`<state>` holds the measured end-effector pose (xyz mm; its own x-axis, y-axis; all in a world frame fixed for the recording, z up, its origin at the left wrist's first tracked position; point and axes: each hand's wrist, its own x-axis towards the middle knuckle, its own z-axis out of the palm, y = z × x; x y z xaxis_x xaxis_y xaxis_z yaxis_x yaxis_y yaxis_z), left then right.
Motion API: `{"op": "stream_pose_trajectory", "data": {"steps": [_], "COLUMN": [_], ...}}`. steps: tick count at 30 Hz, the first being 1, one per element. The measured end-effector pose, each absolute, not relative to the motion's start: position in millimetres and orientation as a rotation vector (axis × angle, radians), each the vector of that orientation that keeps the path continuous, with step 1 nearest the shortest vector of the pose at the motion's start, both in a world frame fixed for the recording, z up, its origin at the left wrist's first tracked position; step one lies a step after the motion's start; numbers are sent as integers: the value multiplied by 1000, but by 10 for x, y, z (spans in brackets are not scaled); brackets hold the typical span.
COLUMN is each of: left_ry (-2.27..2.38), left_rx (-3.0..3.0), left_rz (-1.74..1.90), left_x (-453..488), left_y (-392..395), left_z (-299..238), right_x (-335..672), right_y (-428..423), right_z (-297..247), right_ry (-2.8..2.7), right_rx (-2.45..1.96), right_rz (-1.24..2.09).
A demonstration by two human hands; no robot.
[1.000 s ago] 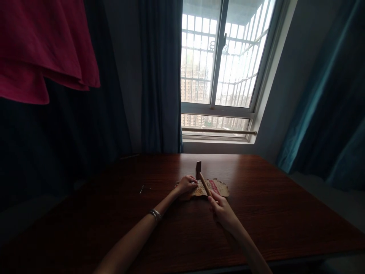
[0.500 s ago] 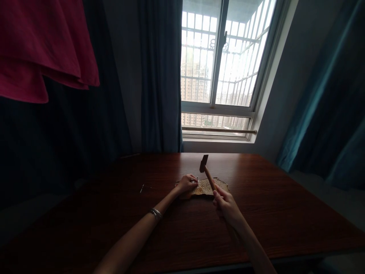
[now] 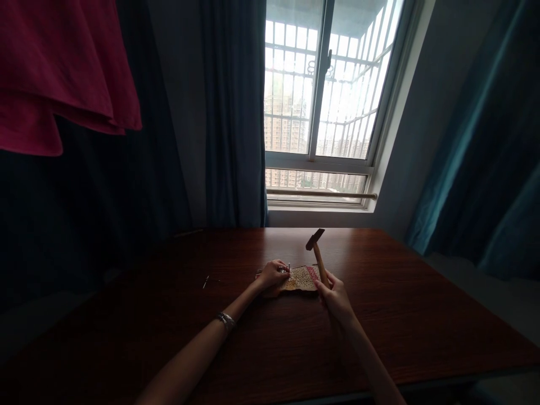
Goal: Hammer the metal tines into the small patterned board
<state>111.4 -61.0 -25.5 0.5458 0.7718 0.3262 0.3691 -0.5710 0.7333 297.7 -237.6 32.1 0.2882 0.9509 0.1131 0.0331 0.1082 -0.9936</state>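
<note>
A tan, hole-dotted piece of leather (image 3: 300, 279) lies on the dark wooden table (image 3: 379, 315). My left hand (image 3: 273, 274) rests on its left end, fingers pinched round a small upright metal punch (image 3: 289, 266). My right hand (image 3: 334, 296) is closed round the wooden handle of a small hammer (image 3: 318, 254). The hammer is raised, its dark head up and to the right of the punch, apart from it. A bracelet (image 3: 225, 320) sits on my left wrist.
A small metal tool (image 3: 206, 280) lies on the table left of the leather. Behind the table is a barred window (image 3: 320, 101) between blue curtains (image 3: 234, 112). A red cloth (image 3: 63, 67) hangs at the upper left.
The hammer head has lifted off the punch and swung up and to the right. My left hand has stayed on the punch and the leather.
</note>
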Motion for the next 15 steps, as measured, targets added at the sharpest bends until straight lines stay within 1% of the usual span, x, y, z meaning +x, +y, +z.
{"op": "stream_pose_trajectory", "data": {"steps": [8, 15], "left_ry": [878, 903], "left_rx": [2183, 2188], "left_rz": [881, 890], "left_x": [1113, 1117], "left_y": [-598, -621], "left_z": [-278, -246], "right_x": [2847, 2797], "right_y": [-1826, -1448], "right_z": [149, -48], "right_ry": [-976, -1038], "right_rx": [-1229, -1252], "right_rz": [882, 887]}}
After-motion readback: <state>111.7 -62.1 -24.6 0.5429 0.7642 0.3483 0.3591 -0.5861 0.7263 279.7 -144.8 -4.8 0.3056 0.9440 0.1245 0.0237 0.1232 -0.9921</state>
